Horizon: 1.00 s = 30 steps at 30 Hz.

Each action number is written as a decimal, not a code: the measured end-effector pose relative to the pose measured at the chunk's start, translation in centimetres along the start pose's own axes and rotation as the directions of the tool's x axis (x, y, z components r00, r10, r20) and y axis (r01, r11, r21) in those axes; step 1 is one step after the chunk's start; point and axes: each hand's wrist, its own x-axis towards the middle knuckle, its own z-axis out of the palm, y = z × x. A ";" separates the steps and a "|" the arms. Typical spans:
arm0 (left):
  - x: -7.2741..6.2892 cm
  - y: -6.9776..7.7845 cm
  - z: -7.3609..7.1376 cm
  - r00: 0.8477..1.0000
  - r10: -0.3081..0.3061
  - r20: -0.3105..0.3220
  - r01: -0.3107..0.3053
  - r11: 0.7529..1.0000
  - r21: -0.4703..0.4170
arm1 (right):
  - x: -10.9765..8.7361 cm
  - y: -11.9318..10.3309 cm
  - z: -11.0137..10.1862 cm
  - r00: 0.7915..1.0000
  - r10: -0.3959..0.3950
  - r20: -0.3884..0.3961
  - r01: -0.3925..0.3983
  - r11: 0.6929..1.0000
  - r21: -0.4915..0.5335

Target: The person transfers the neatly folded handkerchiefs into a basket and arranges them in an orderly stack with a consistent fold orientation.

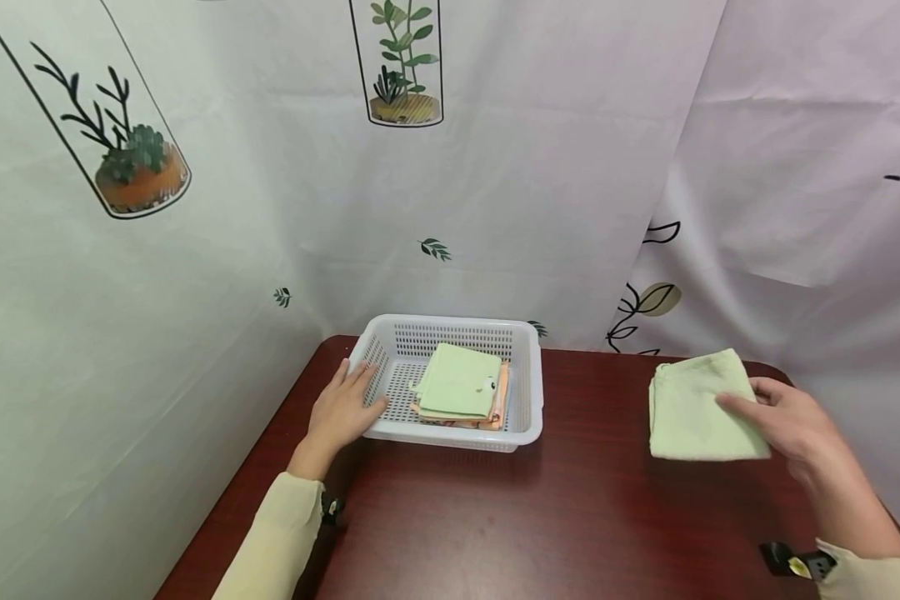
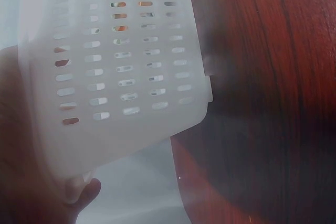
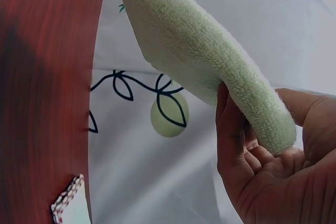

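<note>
A white plastic basket with slotted walls stands at the back of the table. My left hand holds its left front corner, fingers over the rim; in the left wrist view a fingertip shows beyond the rim. Inside the basket, a folded light-green cloth with a small eye-like mark lies on an orange patterned cloth. Off to the right, my right hand pinches a folded pale-green towel between thumb and fingers, above the table. The towel's thick, fluffy folded edge faces the right wrist view.
The dark red wooden table runs up to white fabric walls printed with plants. At the lower left of the right wrist view, a white thing with a red-and-white patterned edge lies near the table's edge.
</note>
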 end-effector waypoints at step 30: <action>0.0 -0.1 0.2 1.000 -0.011 -0.006 0.010 1.000 -0.004 | 0.6 -3.5 3.2 0.996 -0.087 -0.005 0.087 0.996 0.004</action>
